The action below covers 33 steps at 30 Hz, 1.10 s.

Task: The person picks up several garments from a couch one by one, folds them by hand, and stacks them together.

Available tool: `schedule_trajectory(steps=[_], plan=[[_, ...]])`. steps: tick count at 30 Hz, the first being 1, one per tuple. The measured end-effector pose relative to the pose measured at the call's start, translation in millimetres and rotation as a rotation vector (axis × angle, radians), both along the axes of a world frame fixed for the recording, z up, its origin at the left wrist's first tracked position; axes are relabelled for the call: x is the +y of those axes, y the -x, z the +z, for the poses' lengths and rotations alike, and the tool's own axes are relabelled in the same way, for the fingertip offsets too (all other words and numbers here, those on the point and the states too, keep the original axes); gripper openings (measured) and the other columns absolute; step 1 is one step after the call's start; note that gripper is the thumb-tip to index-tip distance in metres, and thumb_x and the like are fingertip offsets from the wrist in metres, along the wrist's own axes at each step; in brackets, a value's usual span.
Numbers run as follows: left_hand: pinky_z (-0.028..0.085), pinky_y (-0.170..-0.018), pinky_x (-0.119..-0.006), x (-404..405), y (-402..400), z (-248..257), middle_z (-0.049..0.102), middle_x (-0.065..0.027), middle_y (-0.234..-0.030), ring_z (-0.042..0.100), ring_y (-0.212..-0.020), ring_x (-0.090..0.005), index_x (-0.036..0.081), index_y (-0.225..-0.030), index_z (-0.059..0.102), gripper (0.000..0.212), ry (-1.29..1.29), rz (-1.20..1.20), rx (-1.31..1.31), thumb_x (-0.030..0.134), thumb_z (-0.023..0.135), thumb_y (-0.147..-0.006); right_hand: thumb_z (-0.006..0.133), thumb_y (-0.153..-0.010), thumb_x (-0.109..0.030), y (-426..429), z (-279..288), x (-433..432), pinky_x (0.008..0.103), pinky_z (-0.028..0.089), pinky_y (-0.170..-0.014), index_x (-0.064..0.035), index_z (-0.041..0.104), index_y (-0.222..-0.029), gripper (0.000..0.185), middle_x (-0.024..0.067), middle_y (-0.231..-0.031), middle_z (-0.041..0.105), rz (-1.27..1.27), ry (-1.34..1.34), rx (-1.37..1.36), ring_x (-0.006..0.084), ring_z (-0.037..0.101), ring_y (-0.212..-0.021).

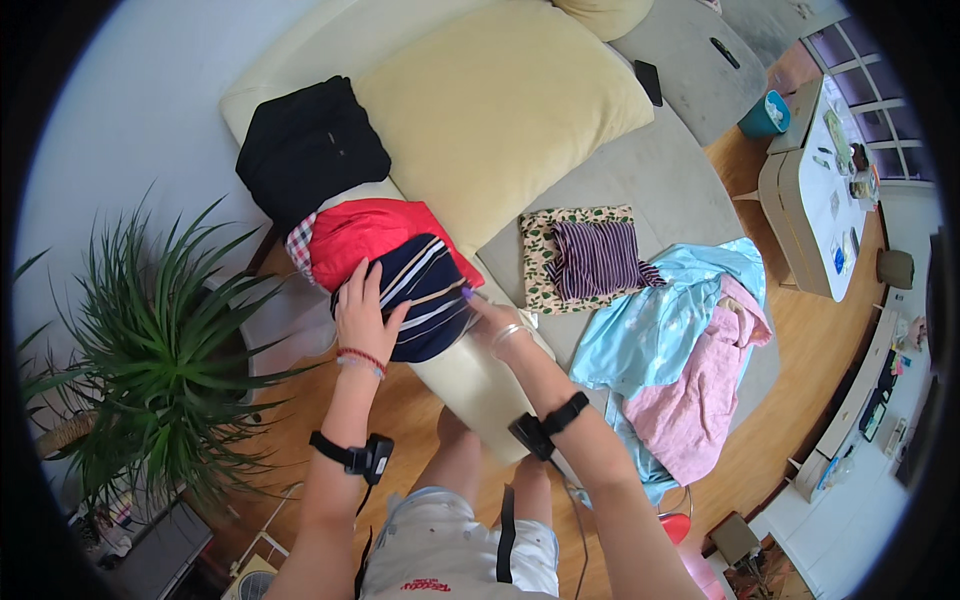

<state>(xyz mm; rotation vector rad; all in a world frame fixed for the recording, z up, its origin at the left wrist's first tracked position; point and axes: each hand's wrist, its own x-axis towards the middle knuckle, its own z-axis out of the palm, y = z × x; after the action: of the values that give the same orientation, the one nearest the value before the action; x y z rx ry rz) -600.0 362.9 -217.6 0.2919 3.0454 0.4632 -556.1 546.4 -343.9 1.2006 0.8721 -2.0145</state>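
Observation:
A folded navy garment with white and tan stripes (424, 304) lies on the cream sofa arm (480, 386) in front of me. My left hand (367, 311) rests on its left side, fingers spread over the cloth. At the right edge is my right hand (491, 315), slightly blurred; a purple nail shows against the fabric, and whether the fingers pinch it is hidden. Just beyond, partly under the striped piece, is a red garment (375, 229). Red and navy checked cloth (301, 247) shows at its left, and a folded black garment (311, 150) lies farther back.
On the grey seat, a folded purple striped garment (596, 259) tops a leaf-print cloth (538, 292). Light blue (637, 337) and pink garments (686, 412) lie loose nearby. A yellow cushion (502, 97) leans behind. A spiky potted plant (180, 352) stands left; a white-topped table (817, 210) is right.

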Motion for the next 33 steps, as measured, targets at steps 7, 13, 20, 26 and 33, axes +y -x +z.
schedule_trajectory(steps=[7,13,20,26,33], plan=[[0.041,-0.079,-0.037,-36,7,-6,0.054,-0.014,-0.091,0.05,-0.088,-0.0305,0.005,-0.103,0.05,0.05,-0.148,0.0,-0.24,0.015,0.071,-0.058,0.064,-0.067,0.0,-4,82,-37,0.0275,0.047,-0.062,0.001,0.055,-0.092,0.027,0.0057,-0.084,0.06,-0.076,-0.273,0.406,0.0164,0.057,-0.07],[0.04,-0.083,-0.031,-79,-19,23,0.054,-0.0069,-0.1,0.05,-0.096,-0.0182,0.001,-0.102,0.05,0.059,-0.804,-0.096,-0.509,0.007,0.076,-0.05,0.061,-0.064,0.001,-44,198,-45,0.0223,0.042,-0.071,0.0005,0.053,-0.101,0.038,-0.0026,-0.08,0.053,0.188,-0.193,0.82,0.0068,0.049,-0.075],[0.044,-0.076,-0.023,-62,-62,163,0.061,-0.0026,-0.091,0.054,-0.082,-0.0076,0.001,-0.099,0.057,0.035,-1.052,-0.319,-1.15,0.004,0.07,-0.067,0.061,-0.063,-0.002,-110,299,-5,0.0228,0.038,-0.055,-0.0041,0.046,-0.078,0.022,-0.0019,-0.064,0.047,0.442,-0.443,0.909,0.0065,0.044,-0.061],[0.043,-0.056,-0.022,23,-130,279,0.059,-0.0058,-0.065,0.049,-0.059,-0.0055,-0.003,-0.089,0.059,0.023,-0.902,-0.555,-0.574,0.012,0.066,-0.072,0.067,-0.063,0.004,-215,392,54,0.0198,0.043,-0.062,-0.0062,0.044,-0.089,0.036,-0.0027,-0.078,0.053,0.125,-0.712,0.912,0.0052,0.05,-0.072],[0.041,-0.05,-0.028,130,-231,388,0.057,-0.0096,-0.062,0.049,-0.049,-0.0193,-0.001,-0.088,0.059,0.021,-1.104,-1.143,-0.159,0.013,0.064,-0.074,0.064,-0.066,0.008,-374,515,111,0.0249,0.049,-0.071,-0.0001,0.055,-0.095,0.032,0.0056,-0.087,0.061,-0.473,-0.669,0.888,0.0111,0.058,-0.079]])
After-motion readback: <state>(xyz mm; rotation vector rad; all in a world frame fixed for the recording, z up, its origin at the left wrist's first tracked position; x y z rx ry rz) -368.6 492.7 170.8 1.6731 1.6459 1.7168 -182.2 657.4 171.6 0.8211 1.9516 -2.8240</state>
